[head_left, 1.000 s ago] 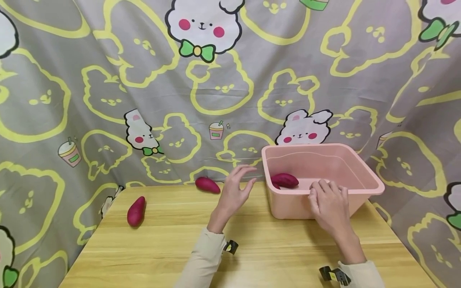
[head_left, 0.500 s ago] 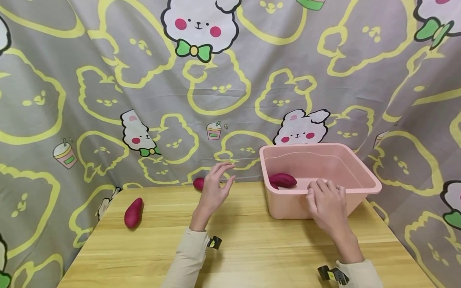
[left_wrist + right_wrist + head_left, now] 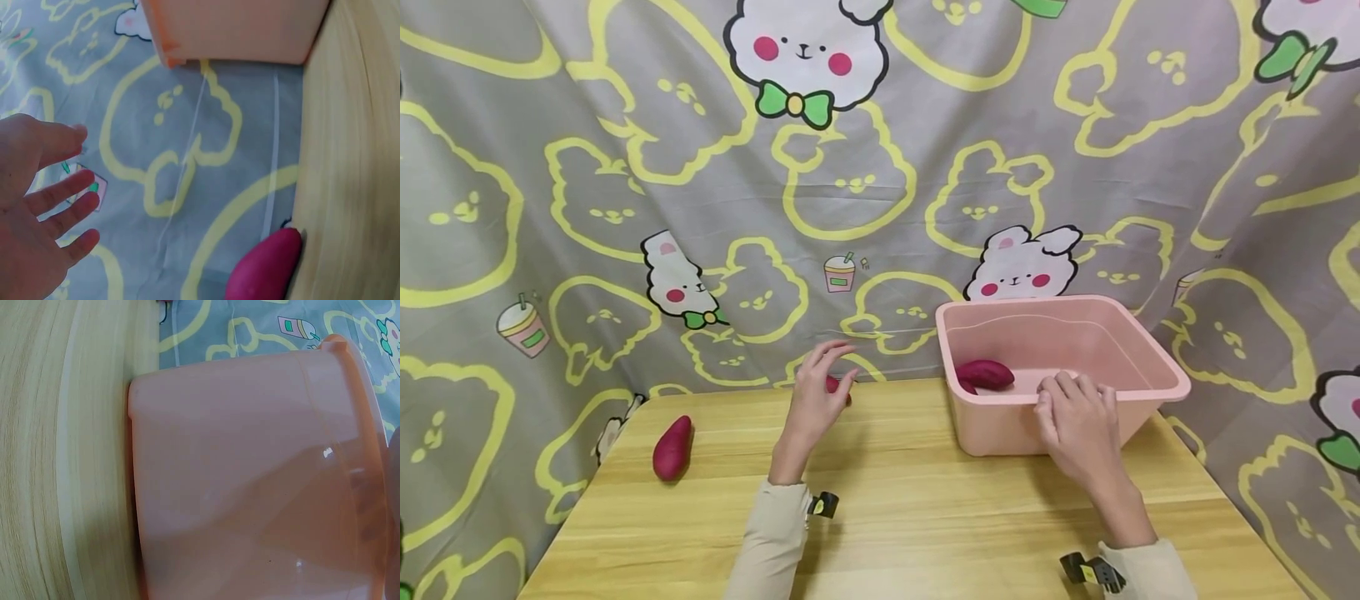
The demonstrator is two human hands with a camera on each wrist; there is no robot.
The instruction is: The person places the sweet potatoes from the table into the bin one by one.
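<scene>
My left hand (image 3: 814, 400) hovers at the back of the table with its fingers spread and slightly bent, holding nothing. Just behind it, partly hidden in the head view, lies a purple sweet potato (image 3: 265, 269), seen whole-coloured and smooth at the bottom of the left wrist view. Another sweet potato (image 3: 673, 448) rests farther left on the wood. On the right stands a pink plastic bin (image 3: 1000, 427); my right hand (image 3: 1082, 425) grips its front rim, fingers curled over the edge. Inside, at the bin's left end, sweet potatoes (image 3: 987, 375) lie together, partly hidden by the wall.
The wooden table (image 3: 895, 517) ends at a grey curtain (image 3: 880, 217) with cartoon prints, which hangs behind and on both sides. Each wrist carries a small black camera mount, such as the left wrist's mount (image 3: 824, 504).
My left hand has moved left, away from the bin, to in front of the back sweet potato, now mostly covering it. My right hand keeps its grip on the bin's rim.
</scene>
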